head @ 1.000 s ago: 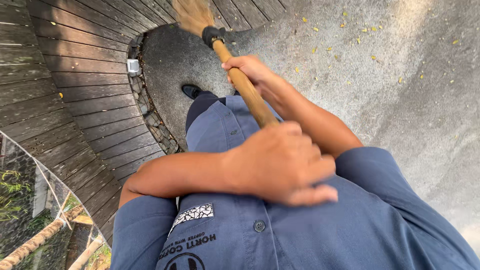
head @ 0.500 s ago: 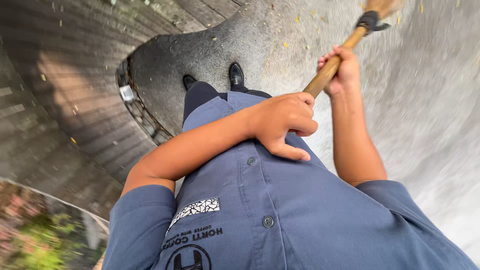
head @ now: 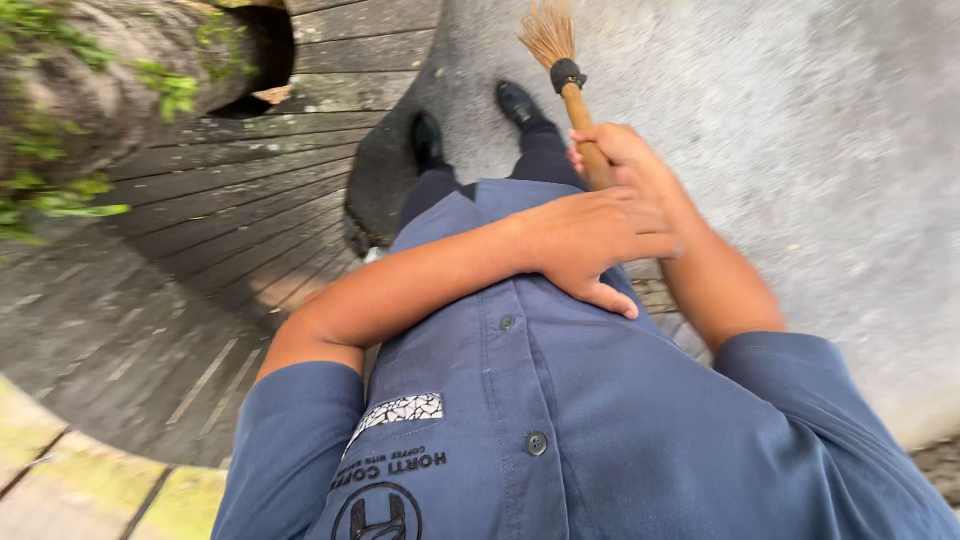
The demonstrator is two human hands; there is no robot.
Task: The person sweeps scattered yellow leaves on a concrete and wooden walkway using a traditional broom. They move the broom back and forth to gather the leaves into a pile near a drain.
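Right grip (head: 625, 160) closed around broom handle (head: 588, 135) | left grip (head: 590, 240) curled over handle's upper end | bristles (head: 549, 32) over grey pavement (head: 800, 150) | wooden decking (head: 230, 200) left

The left hand (head: 590, 240) lies at centre, forearm crossing the body from eight o'clock, fingers curled closed. The right hand (head: 625, 160) sits just toward twelve o'clock, fist clenched, forearm running from four o'clock.
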